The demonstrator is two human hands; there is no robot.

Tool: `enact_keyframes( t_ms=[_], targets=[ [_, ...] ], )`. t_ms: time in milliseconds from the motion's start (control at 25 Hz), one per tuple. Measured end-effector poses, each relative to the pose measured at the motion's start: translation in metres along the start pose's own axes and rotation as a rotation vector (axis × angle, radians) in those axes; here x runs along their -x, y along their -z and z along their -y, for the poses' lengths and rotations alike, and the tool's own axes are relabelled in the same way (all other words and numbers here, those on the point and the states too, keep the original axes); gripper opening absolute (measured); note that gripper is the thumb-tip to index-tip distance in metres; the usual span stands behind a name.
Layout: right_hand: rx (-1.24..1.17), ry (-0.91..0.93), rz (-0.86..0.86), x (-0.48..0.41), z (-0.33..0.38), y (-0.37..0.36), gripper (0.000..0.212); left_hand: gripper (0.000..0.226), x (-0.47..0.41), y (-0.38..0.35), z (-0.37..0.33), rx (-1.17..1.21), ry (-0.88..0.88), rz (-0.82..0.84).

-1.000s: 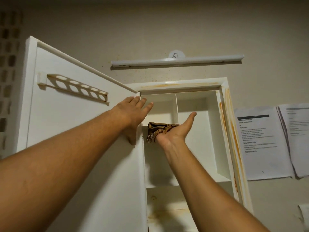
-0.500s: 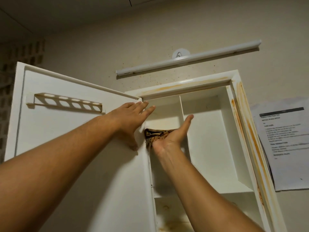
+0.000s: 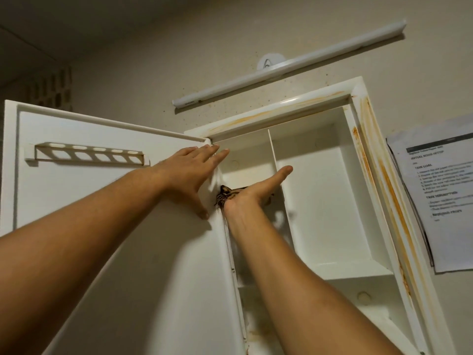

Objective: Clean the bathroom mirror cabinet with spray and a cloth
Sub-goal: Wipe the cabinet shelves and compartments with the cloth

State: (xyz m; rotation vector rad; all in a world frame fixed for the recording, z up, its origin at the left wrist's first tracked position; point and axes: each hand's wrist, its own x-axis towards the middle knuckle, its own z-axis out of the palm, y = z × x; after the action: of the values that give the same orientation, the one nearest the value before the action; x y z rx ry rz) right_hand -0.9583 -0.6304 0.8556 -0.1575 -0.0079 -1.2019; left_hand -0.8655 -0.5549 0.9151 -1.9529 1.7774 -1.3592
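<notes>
The white wall cabinet (image 3: 330, 196) hangs open, its frame streaked with orange rust stains. Its door (image 3: 97, 226) is swung out to the left, inner side facing me. My left hand (image 3: 190, 172) lies flat with fingers spread on the door's hinge edge near the top. My right hand (image 3: 252, 192) reaches into the upper left compartment and presses a brown patterned cloth (image 3: 225, 196) against the inner left wall. Most of the cloth is hidden behind my palm. No spray bottle is in view.
A vertical divider (image 3: 277, 180) splits the upper shelf into two compartments. A slotted holder rail (image 3: 87, 155) sits on the door's inner side. A tube light (image 3: 286, 65) is mounted above the cabinet. Printed sheets (image 3: 440, 190) are taped to the wall at right.
My right hand with the cloth has shifted left, deeper against the compartment's left wall, so less cloth shows. The view has tilted up and rolled. My left hand stays on the door.
</notes>
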Motion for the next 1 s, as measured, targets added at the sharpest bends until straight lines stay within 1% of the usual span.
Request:
enact_keyframes(
  t_ms=[80,160,200,280,320,400,480,600,680,720,760,840,880,920,1000],
  targets=[
    [0.013,0.029,0.098,-0.001,-0.002,0.009,0.101,0.154,0.000,-0.002,-0.002,-0.013,0.006,-0.005],
    [0.023,0.020,0.121,-0.008,-0.004,0.010,0.098,0.154,0.001,-0.004,-0.002,-0.037,0.006,0.005],
    [0.036,0.017,0.131,-0.010,-0.002,0.009,0.102,0.155,0.001,-0.004,-0.001,-0.042,0.005,-0.003],
    [0.048,0.012,0.160,-0.007,0.007,0.013,0.119,0.155,0.001,-0.003,-0.001,-0.029,0.004,-0.005],
    [0.053,0.021,0.185,-0.006,0.013,0.018,0.122,0.156,0.001,-0.003,-0.001,-0.024,0.005,-0.003],
    [0.060,0.086,0.228,0.000,0.018,0.021,0.110,0.156,0.001,-0.006,0.001,-0.026,0.014,-0.010],
    [0.073,0.072,0.233,-0.003,0.020,0.016,0.105,0.156,0.001,-0.006,0.001,-0.030,0.011,-0.009],
    [0.058,0.055,0.208,-0.013,0.023,0.017,0.119,0.154,-0.001,-0.001,0.001,-0.013,0.006,-0.005],
    [-0.001,0.100,0.292,-0.018,0.020,0.032,0.125,0.154,0.000,-0.005,0.001,-0.016,0.004,-0.007],
    [0.038,0.138,0.316,-0.019,0.015,0.038,0.120,0.153,0.001,-0.007,0.001,-0.024,0.008,-0.017],
    [0.122,0.211,0.287,-0.026,0.008,0.044,0.104,0.153,0.000,-0.008,0.001,-0.024,0.007,-0.025],
    [0.317,0.427,0.157,-0.050,-0.009,0.058,0.049,0.152,-0.001,-0.007,0.002,-0.004,-0.003,-0.022],
    [0.395,0.539,0.129,-0.059,-0.013,0.066,0.028,0.152,-0.001,-0.007,0.002,0.001,0.000,-0.023],
    [0.485,0.644,0.129,-0.067,-0.015,0.074,0.027,0.151,-0.001,-0.007,0.002,-0.004,0.003,-0.024],
    [0.647,0.768,0.111,-0.083,-0.015,0.082,0.042,0.151,0.001,-0.009,0.003,-0.021,0.007,-0.030]
  ],
)
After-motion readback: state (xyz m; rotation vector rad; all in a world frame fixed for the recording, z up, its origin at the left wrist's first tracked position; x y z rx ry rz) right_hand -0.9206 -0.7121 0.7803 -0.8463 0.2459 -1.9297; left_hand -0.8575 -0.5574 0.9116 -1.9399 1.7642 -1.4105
